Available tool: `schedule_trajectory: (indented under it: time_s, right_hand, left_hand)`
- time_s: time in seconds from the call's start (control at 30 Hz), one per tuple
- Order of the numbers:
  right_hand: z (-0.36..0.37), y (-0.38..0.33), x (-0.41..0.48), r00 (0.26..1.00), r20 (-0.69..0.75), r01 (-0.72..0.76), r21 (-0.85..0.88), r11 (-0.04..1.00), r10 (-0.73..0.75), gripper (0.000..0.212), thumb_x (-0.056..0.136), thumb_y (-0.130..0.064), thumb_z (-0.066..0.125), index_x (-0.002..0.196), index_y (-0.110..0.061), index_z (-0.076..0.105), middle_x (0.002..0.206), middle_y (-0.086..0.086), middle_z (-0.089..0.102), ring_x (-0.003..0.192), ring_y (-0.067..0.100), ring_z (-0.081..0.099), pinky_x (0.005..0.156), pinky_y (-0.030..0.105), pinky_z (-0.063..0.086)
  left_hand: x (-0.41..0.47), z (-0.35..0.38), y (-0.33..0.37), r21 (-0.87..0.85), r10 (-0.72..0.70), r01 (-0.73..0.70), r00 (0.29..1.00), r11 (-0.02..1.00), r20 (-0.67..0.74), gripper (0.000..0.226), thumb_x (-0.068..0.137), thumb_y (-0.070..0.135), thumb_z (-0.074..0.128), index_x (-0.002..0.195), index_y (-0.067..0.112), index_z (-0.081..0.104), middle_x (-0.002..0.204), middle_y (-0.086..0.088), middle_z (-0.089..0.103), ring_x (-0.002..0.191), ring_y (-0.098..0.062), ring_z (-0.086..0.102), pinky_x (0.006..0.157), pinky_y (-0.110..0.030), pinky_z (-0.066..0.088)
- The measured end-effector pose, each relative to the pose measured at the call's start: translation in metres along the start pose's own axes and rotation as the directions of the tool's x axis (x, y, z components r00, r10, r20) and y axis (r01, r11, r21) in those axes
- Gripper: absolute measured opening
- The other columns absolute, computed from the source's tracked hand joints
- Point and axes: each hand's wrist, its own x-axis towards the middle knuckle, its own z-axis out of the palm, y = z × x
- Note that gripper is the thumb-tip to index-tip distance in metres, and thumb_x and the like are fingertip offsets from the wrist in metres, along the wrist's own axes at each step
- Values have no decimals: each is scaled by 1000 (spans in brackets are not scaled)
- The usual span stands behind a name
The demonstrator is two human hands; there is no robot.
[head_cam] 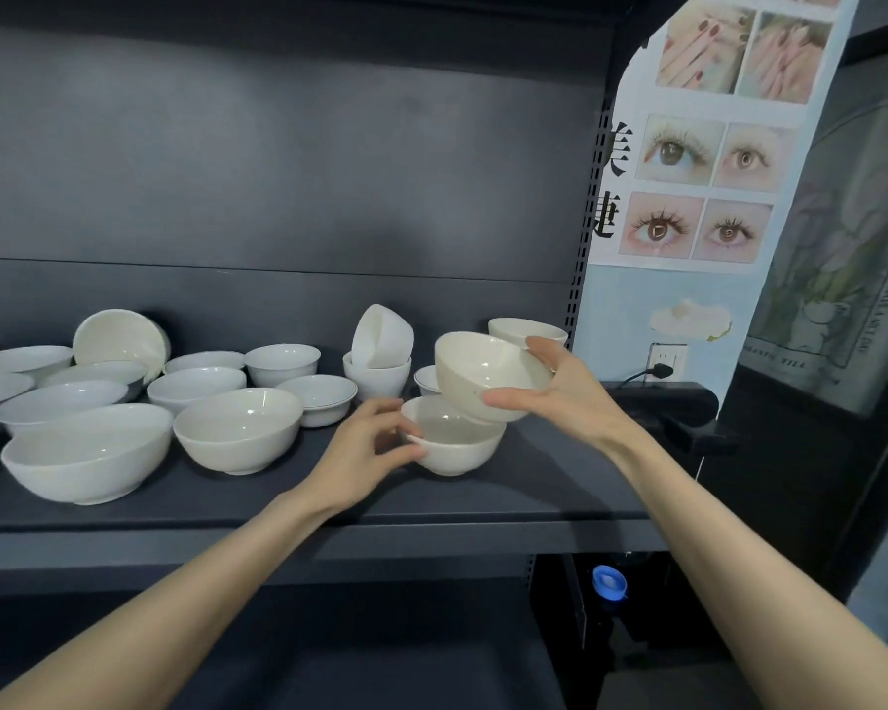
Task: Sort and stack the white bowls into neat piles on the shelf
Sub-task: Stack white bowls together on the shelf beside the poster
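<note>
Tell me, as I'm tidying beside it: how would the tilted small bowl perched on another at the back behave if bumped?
Probably tips or rolls off: the tilted bowl lies on its side, resting in the mouth of the upright bowl beneath. Its glossy glaze suggests a slippery surface. It looks like ceramic, so likely stiff and breakable.

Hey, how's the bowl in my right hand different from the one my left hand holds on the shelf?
The right-hand bowl is lifted and tilted; the left-hand bowl stands upright on the shelf. The right hand wraps its bowl's side; the left hand pinches the other bowl's rim. Both are white, empty and similar in size.
</note>
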Motion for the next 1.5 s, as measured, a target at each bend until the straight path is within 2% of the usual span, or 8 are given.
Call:
schedule_trajectory:
  time_s: [0.1, 0.2, 0.37, 0.67, 0.87, 1.1, 1.27, 1.5]
  right_hand:
    - [12, 1, 8, 999, 39, -8, 25, 1000, 7, 105, 65, -35, 86, 149, -14, 27, 127, -12, 42, 116, 7, 44, 92, 20, 33]
    - [22, 6, 13, 997, 75, -29, 28, 999, 27, 108, 65, -37, 86, 150, -13, 24, 139, -7, 43, 119, 8, 43, 91, 20, 33]
    - [30, 14, 17, 990, 124, -61, 0, 998, 60, 74, 68, -30, 85, 126, -21, 40, 112, -17, 52, 104, 4, 51, 77, 10, 41]
    - [40, 27, 14, 985, 148, -84, 4, 996, 83, 111, 55, -45, 89, 146, -17, 32, 142, -8, 44, 129, 12, 44, 106, 31, 38]
    - [33, 26, 4, 985, 148, -97, 84, 992, 84, 47, 74, -16, 81, 110, -28, 53, 104, -16, 63, 88, -10, 61, 70, 6, 45]
    - [-1, 11, 23, 999, 42, -33, 88, 996, 29, 46, 74, -18, 81, 109, -22, 52, 100, -17, 62, 95, 1, 62, 66, 5, 48]
    - [-38, -2, 52, 996, -81, 33, 24, 999, -31, 33, 74, -26, 80, 98, -23, 57, 94, -14, 61, 86, -1, 58, 73, 13, 47]
    - [-89, 14, 105, 987, -131, 89, 2, 996, -88, 31, 71, -28, 82, 92, -25, 59, 95, -8, 65, 99, 18, 64, 94, 39, 53]
  left_hand:
    - [1, 5, -2, -261, -167, 174, 985, 950, 48, 75, 60, 22, 89, 124, 22, 50, 135, 2, 50, 128, -10, 47, 109, -31, 40]
    - [5, 10, -2, -242, -288, 316, 946, 917, 146, 115, 53, 27, 91, 146, 17, 24, 144, 7, 42, 131, -9, 43, 108, -32, 40]
    - [11, 17, -3, -270, -312, 355, 931, 895, 191, 83, 64, 10, 87, 131, 17, 39, 127, 6, 58, 115, -9, 58, 97, -25, 47]
    - [15, 17, -8, -259, -294, 331, 941, 908, 170, 84, 47, 32, 90, 120, 17, 49, 120, 3, 65, 107, -12, 64, 95, -32, 51]
    - [17, 19, -6, -271, -275, 303, 951, 914, 139, 64, 65, 7, 86, 118, 12, 51, 119, -2, 65, 107, -15, 64, 87, -23, 52]
    - [52, 15, 20, -292, -158, 169, 985, 941, 63, 56, 66, 7, 85, 116, 8, 58, 107, 4, 68, 94, -6, 65, 72, -10, 51]
    - [101, 23, 43, -288, -109, 101, 994, 952, -10, 55, 63, 14, 87, 111, 10, 60, 101, 7, 67, 85, 0, 65, 69, -9, 50]
    - [171, 53, 59, -335, -98, 69, 993, 940, -70, 63, 57, 22, 91, 112, 15, 61, 106, 3, 69, 98, -16, 68, 88, -36, 56]
